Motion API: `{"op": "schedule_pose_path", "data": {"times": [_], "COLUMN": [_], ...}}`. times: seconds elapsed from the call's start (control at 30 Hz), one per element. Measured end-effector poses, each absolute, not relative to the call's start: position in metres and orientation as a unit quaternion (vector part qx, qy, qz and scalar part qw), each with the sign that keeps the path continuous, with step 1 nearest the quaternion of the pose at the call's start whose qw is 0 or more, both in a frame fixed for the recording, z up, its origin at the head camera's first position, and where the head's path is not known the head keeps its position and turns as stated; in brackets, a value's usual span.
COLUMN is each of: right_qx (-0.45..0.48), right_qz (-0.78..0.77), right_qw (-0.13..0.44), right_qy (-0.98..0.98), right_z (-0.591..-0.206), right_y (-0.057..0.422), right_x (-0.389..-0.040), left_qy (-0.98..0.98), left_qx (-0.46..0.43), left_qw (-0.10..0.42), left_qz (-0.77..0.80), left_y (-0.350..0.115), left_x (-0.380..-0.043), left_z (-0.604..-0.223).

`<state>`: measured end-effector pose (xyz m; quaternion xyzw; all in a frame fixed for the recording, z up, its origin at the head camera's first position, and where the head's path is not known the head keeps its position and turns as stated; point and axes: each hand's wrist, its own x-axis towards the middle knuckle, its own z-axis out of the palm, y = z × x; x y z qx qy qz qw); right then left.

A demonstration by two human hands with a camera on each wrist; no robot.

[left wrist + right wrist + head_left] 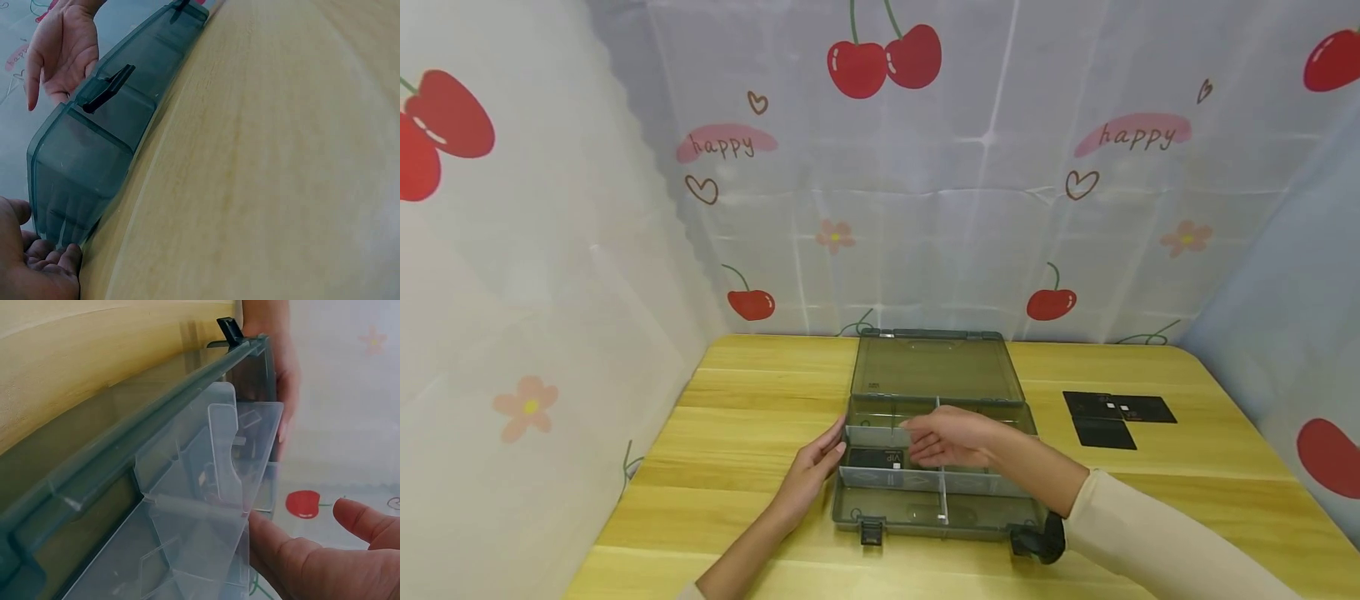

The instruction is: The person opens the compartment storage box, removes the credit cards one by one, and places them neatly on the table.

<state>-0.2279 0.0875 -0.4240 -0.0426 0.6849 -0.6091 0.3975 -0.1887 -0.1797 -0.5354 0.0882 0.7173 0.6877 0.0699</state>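
Observation:
A see-through grey-green compartment box lies on the table with its lid swung back. One black card marked VIP lies in the left compartment of the middle row. Against the box's left wall rests my left hand, its fingers along the outside; the left wrist view shows the fingertips touching that wall. My right hand hovers over the middle of the box, just right of the card, fingers loosely bent and holding nothing. From the right wrist, pale clear dividers stand close beside this hand.
Three black cards lie on the table right of the box: an upper left card, a right card and a lower card. A black latch sticks out at the box front. Behind hangs a cherry-printed curtain.

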Motion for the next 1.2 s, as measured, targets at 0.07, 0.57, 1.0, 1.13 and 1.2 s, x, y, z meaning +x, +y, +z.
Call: {"op": "schedule_pose_path", "data": {"times": [0.07, 0.57, 1.0, 1.13, 1.2], "right_qx": [-0.037, -0.028, -0.017, -0.009, -0.006], "right_qz": [-0.609, -0.609, -0.640, -0.655, -0.660], "right_qw": [0.398, 0.391, 0.390, 0.393, 0.396], "right_qy": [0.685, 0.690, 0.661, 0.645, 0.639], "right_z": [-0.426, -0.433, -0.435, -0.438, -0.440], "right_y": [0.085, 0.076, 0.073, 0.074, 0.074], "right_x": [-0.228, -0.225, -0.226, -0.226, -0.227], "left_qy": [0.717, 0.720, 0.721, 0.721, 0.724], "left_qx": [0.087, 0.087, 0.087, 0.090, 0.091], "left_qw": [0.070, 0.076, 0.070, 0.072, 0.072], "left_qz": [0.688, 0.684, 0.683, 0.683, 0.680], "left_y": [-0.179, -0.179, -0.179, -0.179, -0.180], "left_x": [-0.188, -0.188, -0.189, -0.188, -0.188], "left_z": [-0.535, -0.536, -0.535, -0.535, -0.534]}}
